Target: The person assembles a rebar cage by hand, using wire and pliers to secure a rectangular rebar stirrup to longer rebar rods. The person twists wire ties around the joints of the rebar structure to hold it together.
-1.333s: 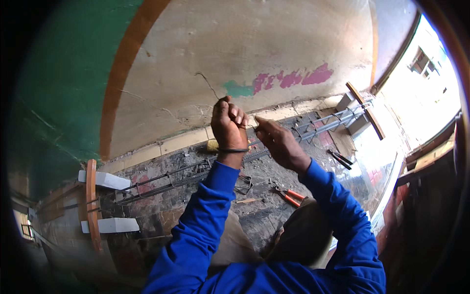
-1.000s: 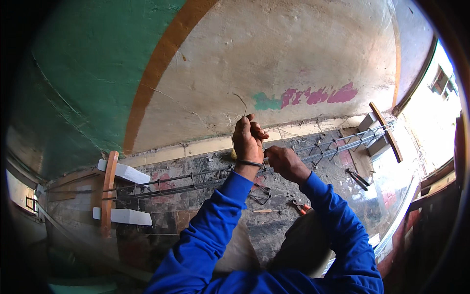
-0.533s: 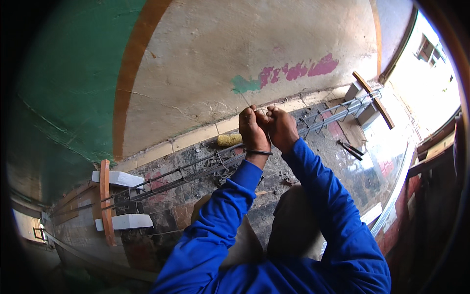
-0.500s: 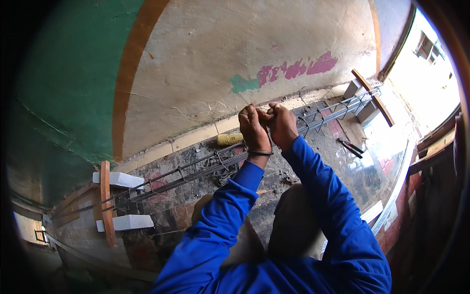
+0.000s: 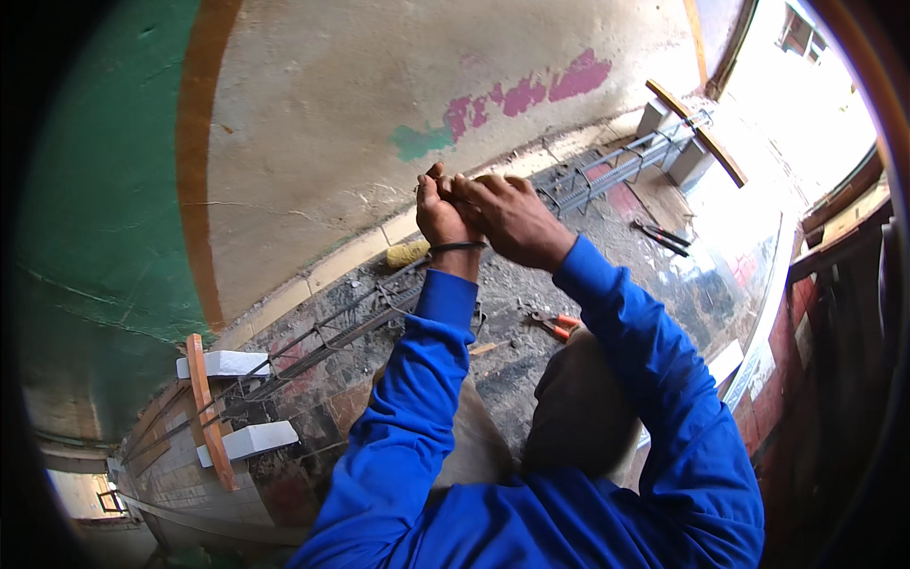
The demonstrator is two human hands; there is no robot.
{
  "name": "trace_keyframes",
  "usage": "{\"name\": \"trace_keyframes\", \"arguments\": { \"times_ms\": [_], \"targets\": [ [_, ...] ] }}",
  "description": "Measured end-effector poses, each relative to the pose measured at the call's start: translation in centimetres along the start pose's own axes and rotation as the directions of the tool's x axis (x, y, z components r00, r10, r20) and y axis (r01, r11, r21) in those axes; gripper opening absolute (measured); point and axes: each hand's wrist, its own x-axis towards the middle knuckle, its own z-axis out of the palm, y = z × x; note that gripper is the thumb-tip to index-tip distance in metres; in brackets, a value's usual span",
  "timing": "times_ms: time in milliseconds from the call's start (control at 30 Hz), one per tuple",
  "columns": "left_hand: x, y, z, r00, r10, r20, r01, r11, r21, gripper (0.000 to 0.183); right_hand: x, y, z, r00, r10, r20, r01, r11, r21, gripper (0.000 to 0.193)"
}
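Observation:
My left hand is raised over the steel rebar cage, its fingers curled and a dark band round the wrist. Against it presses my right hand, knuckles up, with fingertips meeting the left fingers. Both are closed; whatever lies between them is hidden or too thin to make out. Long bars and square stirrups form the cage, which runs from lower left to upper right behind my hands. Orange-handled pincers lie on the floor by my right knee.
Wooden crosspieces on white blocks stand at both cage ends. Dark-handled pliers lie on the dusty floor to the right. A yellow roll-shaped piece sits by the painted wall.
My right hand has turned knuckles-up and come over the left fingers. The view has shifted, and the orange-handled pincers now show clearly beside my knee.

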Motion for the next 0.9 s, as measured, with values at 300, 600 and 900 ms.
{"name": "trace_keyframes", "arguments": {
  "times_ms": [300, 600, 900],
  "targets": [
    [-1.6, -7.1, -2.1, 0.963, -0.234, -0.133, 0.254, 0.952, 0.171, 0.034, -4.0, 6.2, -3.2, 0.963, 0.177, 0.204, -0.203, 0.972, 0.118, 0.041],
    [-7.5, -12.6, -10.5, 0.903, -0.341, -0.263, 0.43, 0.729, 0.532, 0.056, -14.7, 16.3, 2.0, 0.937, 0.335, 0.102, -0.346, 0.837, 0.424, 0.032],
    [-2.4, -13.5, -24.0, 0.634, -0.28, -0.721, 0.394, 0.919, -0.011, 0.033, -12.2, 17.6, 7.7, 0.83, 0.532, 0.169, -0.467, 0.496, 0.732, 0.019]
  ]
}}
